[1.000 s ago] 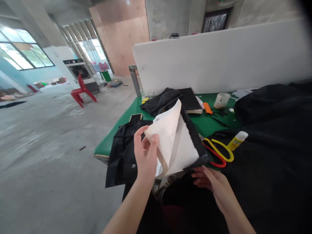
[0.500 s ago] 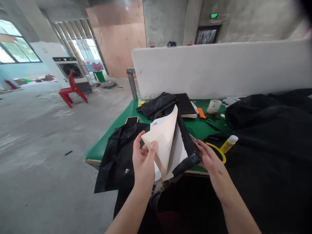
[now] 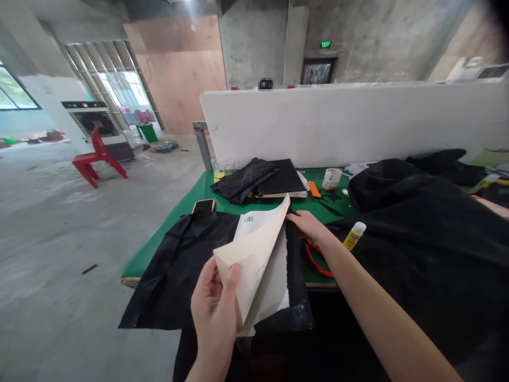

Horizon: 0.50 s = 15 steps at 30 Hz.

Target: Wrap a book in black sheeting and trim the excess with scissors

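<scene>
My left hand [image 3: 217,302] grips a bundle of cream pages of an open book [image 3: 250,265], thumb on top, and the pages curl upward. Under them is a pale inner board [image 3: 274,286]. Black fabric [image 3: 300,315] is folded over the board's right and near edges. My right hand [image 3: 304,223] has its fingers closed at the far right corner of this black edging; the fingertips are partly hidden. Just below the right wrist a red looped handle [image 3: 318,262] shows; what it joins is hidden. A glue stick [image 3: 354,236] with a white cap is right of the forearm.
On the green table [image 3: 159,239] are a phone [image 3: 203,206], a black-covered book [image 3: 280,178], an orange cutter [image 3: 314,189] and a clear cup [image 3: 331,179]. Black cloth [image 3: 409,239] heaps at right. A white panel [image 3: 338,124] stands behind; a red chair [image 3: 97,159] is at left.
The book has come down and lies flatter over the black cloth. My right hand has moved from its near right corner to the far one. A red loop shows where a yellow one was.
</scene>
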{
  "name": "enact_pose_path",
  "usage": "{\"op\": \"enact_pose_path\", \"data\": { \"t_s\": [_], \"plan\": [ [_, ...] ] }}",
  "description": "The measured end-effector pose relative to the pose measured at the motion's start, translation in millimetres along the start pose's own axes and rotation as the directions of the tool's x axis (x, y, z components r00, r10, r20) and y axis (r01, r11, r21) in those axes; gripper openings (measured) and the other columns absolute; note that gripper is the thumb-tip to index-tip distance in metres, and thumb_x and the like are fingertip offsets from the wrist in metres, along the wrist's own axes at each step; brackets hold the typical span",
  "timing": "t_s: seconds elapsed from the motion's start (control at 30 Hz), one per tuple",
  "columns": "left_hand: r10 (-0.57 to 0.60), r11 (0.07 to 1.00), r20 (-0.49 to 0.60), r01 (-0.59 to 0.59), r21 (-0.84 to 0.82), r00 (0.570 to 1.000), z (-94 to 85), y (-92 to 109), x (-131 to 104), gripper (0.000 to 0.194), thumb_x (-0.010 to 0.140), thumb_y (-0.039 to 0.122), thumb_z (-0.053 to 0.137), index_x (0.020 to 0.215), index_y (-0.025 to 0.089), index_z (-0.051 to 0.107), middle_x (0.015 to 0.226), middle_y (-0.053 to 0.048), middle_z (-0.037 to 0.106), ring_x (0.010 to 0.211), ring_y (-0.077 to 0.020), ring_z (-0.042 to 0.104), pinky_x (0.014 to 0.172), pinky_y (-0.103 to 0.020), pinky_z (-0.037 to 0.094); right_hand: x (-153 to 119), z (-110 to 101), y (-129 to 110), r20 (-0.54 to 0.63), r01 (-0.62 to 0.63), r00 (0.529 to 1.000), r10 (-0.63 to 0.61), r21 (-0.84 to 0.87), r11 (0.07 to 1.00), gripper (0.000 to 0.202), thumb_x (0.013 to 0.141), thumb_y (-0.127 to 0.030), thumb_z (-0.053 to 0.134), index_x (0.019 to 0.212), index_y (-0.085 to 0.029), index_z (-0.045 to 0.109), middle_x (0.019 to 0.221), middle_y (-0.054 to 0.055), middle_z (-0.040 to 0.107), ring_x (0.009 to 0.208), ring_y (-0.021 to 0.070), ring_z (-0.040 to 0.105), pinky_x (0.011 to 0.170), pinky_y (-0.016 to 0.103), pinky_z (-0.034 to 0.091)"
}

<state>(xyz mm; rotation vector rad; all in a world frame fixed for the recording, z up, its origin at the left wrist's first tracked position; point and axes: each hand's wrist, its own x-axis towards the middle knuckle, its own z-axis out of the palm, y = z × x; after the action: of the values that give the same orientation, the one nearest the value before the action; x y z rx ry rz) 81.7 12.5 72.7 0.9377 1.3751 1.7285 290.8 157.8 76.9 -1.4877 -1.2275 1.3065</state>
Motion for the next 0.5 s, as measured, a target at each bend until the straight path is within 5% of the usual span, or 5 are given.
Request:
{"op": "enact_pose_path", "data": {
  "t_s": [0.2, 0.33, 0.5],
  "plan": [
    [0.031, 0.999, -0.075, -0.028, 0.038, 0.997, -12.4, 5.2, -6.2, 0.037, 0.075, 0.039, 0.072, 0.108, 0.023, 0.065, 0.093, -0.003, 0.069, 0.081, -0.0181, 0.065, 0.064, -0.019, 0.053, 11.8, 2.8, 3.3, -0.026, 0.043, 0.999, -0.047, -0.133, 0.990, 0.020, 0.085, -0.029, 0.060, 0.074, -0.012, 0.058, 0.061, -0.003, 0.056, 0.050, 0.0073, 0.050, 0.047, 0.019, 0.041],
    [-0.034, 0.999, -0.240, 0.024, -0.045, 0.970, -12.2, 10.6, -4.9, 0.041, 0.071, 0.040, 0.075, 0.108, 0.024, 0.065, 0.093, -0.002, 0.068, 0.077, -0.0181, 0.064, 0.057, -0.019, 0.053, 11.8, -0.4, 15.4, -0.041, 0.064, 0.997, -0.073, -0.190, 0.980, 0.027, 0.087, -0.033, 0.060, 0.072, -0.011, 0.057, 0.061, -0.005, 0.052, 0.049, 0.0057, 0.046, 0.046, 0.018, 0.038],
    [-0.067, 0.985, -0.279, 0.020, -0.169, 0.958, -18.8, 17.1, -0.5, 0.039, 0.078, 0.041, 0.067, 0.115, 0.031, 0.060, 0.113, -0.002, 0.064, 0.102, -0.0273, 0.061, 0.069, -0.029, 0.058, 8.4, -4.7, 25.8, -0.047, 0.072, 0.996, -0.082, -0.178, 0.981, 0.029, 0.088, -0.038, 0.058, 0.076, -0.011, 0.060, 0.068, -0.003, 0.058, 0.055, 0.0078, 0.052, 0.052, 0.020, 0.043]
  ]
}}
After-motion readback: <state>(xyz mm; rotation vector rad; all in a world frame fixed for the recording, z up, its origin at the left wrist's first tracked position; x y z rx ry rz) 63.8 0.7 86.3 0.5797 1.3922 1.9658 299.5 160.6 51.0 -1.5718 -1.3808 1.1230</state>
